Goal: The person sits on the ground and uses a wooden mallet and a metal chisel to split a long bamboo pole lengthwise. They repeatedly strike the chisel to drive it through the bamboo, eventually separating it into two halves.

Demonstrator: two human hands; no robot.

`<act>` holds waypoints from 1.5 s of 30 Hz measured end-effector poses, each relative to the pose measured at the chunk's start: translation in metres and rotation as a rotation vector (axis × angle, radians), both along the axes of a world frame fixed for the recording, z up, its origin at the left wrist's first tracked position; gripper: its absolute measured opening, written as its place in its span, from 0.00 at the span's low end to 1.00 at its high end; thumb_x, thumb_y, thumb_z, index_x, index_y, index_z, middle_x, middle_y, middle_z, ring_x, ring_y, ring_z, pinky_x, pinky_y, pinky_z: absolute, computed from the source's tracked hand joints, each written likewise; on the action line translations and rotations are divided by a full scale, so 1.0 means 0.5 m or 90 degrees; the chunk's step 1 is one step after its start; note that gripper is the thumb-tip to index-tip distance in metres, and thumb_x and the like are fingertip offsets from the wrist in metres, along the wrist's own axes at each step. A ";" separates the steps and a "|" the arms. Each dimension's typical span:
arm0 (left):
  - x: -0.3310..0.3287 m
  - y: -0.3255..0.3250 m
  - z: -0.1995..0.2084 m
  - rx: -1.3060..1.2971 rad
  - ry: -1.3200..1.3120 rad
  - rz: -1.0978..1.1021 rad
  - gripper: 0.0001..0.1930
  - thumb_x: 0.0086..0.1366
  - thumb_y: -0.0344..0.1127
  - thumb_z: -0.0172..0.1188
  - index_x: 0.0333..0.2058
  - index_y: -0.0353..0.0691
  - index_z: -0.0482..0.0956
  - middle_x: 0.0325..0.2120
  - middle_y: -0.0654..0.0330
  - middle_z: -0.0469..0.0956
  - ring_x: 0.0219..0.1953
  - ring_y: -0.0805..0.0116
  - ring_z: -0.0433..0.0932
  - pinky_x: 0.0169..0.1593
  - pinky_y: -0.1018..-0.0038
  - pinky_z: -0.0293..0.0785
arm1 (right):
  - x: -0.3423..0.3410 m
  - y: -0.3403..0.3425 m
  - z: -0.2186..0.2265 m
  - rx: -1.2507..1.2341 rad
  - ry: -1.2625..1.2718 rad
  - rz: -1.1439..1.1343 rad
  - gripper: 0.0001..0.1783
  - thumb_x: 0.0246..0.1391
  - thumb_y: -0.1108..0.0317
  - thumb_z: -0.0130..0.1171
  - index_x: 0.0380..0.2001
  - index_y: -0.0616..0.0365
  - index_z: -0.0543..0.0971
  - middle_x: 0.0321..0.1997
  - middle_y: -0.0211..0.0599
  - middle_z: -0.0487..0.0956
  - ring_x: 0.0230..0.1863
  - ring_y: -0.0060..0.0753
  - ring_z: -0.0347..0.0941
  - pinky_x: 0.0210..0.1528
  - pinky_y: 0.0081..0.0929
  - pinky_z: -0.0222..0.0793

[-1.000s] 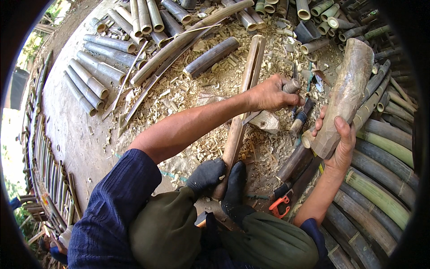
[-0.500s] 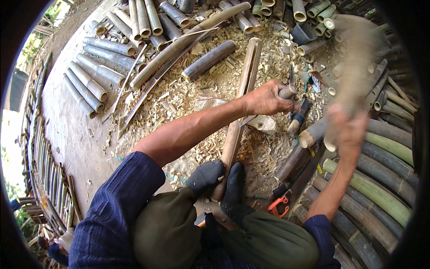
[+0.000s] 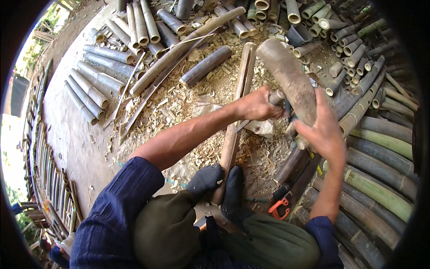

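Observation:
A split length of bamboo with a long slot in its upper part lies in front of me, its near end between my dark-socked feet. My left hand is closed around a chisel; the round handle end sticks out of the fist. A metal blade shows on the other side, at the bamboo, mostly hidden by the hand and forearm. In my right hand is a thick, club-like wooden mallet, its head just beyond the chisel handle. A gap between mallet and handle is hard to judge.
Pale wood chips cover the ground around the bamboo. Cut bamboo tubes lie at the far left, more poles at the right. An orange-handled tool lies by my right knee. A dark bamboo piece rests beyond.
The mallet has swung left and down, from the right side to beside the chisel handle. My left hand and the chisel have shifted slightly left.

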State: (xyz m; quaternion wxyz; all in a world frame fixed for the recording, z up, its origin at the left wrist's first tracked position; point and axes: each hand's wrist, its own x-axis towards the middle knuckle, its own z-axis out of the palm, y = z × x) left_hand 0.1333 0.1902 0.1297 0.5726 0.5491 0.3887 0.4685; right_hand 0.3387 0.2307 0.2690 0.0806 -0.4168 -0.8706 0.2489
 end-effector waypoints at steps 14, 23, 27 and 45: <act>0.143 0.114 -0.039 -0.175 0.327 0.134 0.12 0.65 0.33 0.62 0.42 0.31 0.83 0.31 0.49 0.83 0.31 0.63 0.84 0.37 0.63 0.85 | 0.147 -0.016 0.083 -0.104 0.390 -0.301 0.32 0.54 0.60 0.68 0.57 0.67 0.71 0.39 0.41 0.79 0.32 0.26 0.77 0.33 0.25 0.76; 0.201 0.140 -0.112 -0.204 0.447 0.209 0.19 0.63 0.41 0.62 0.42 0.28 0.84 0.40 0.38 0.84 0.45 0.42 0.85 0.52 0.54 0.81 | 0.184 -0.061 0.071 -0.138 0.504 -0.296 0.32 0.56 0.57 0.64 0.55 0.70 0.70 0.40 0.45 0.78 0.32 0.30 0.77 0.31 0.28 0.76; 0.206 0.138 -0.172 -0.126 0.456 0.103 0.20 0.61 0.47 0.68 0.38 0.33 0.86 0.35 0.41 0.85 0.42 0.45 0.86 0.48 0.56 0.81 | 0.171 -0.085 0.056 -0.161 0.509 -0.285 0.32 0.56 0.58 0.64 0.56 0.71 0.70 0.41 0.47 0.78 0.32 0.31 0.76 0.31 0.28 0.76; 0.067 -0.065 0.007 -0.154 -0.053 -0.029 0.15 0.63 0.45 0.71 0.26 0.39 0.82 0.18 0.68 0.75 0.21 0.79 0.72 0.25 0.75 0.67 | 0.108 -0.136 0.032 -0.202 0.475 -0.268 0.33 0.51 0.57 0.67 0.54 0.69 0.71 0.40 0.46 0.79 0.31 0.30 0.77 0.32 0.28 0.76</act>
